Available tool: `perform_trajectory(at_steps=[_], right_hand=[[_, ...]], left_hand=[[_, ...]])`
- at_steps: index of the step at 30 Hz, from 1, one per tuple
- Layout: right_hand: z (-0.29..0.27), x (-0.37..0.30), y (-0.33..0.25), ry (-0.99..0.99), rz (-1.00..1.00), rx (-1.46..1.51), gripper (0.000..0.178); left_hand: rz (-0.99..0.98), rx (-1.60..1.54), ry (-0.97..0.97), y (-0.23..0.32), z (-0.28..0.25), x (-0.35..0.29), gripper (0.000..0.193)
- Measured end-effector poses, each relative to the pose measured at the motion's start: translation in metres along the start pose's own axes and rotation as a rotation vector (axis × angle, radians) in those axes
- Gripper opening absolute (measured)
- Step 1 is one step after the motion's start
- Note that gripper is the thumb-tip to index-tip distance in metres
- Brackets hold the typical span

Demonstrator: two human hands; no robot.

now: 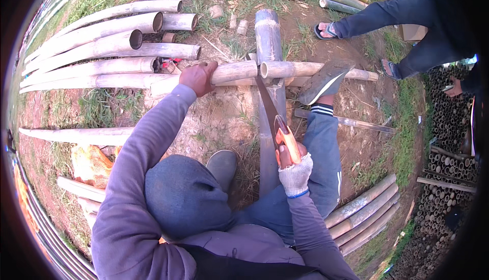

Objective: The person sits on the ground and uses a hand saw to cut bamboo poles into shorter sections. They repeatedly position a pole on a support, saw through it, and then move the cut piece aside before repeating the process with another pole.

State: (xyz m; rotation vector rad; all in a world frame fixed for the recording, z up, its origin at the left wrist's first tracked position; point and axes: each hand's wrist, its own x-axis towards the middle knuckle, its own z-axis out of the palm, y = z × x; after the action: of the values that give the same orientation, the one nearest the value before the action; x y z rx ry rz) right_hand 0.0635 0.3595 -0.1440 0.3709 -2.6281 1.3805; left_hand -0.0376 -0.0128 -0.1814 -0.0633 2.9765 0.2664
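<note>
My bare left hand [198, 78] is closed over a bamboo pole [235, 72]. My right hand [294, 165], in a white fingerless knit glove, grips the orange handle of a handsaw [268, 101]. The dark blade points away from me and sits at a narrow gap between the pole and a second bamboo piece [290, 69], whose hollow end shows. Both lie across a thick bamboo log [269, 38] on the ground. My right shoe [324, 82] rests over the right-hand piece. How the blade meets the log is hidden.
Several bamboo poles [107, 46] lie at the left, more [364, 214] at the lower right and top right. A person in sandals [326, 29] stands at the upper right. Beyond them is a large stack of cut bamboo [448, 107]. An orange net bag [91, 165] lies at the left.
</note>
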Motion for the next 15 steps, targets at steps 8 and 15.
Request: perform_trajectory(at_steps=[8, 15], right_hand=[[-0.009, -0.032, -0.016, -0.071, -0.099, 0.13, 0.033], [0.03, -0.043, -0.017, -0.33, -0.245, -0.125, 0.062]], left_hand=[[-0.216, -0.221, -0.144, -0.009, 0.01, -0.024, 0.067], [-0.263, -0.567, 0.326, -0.022, -0.026, -0.083, 0.087]])
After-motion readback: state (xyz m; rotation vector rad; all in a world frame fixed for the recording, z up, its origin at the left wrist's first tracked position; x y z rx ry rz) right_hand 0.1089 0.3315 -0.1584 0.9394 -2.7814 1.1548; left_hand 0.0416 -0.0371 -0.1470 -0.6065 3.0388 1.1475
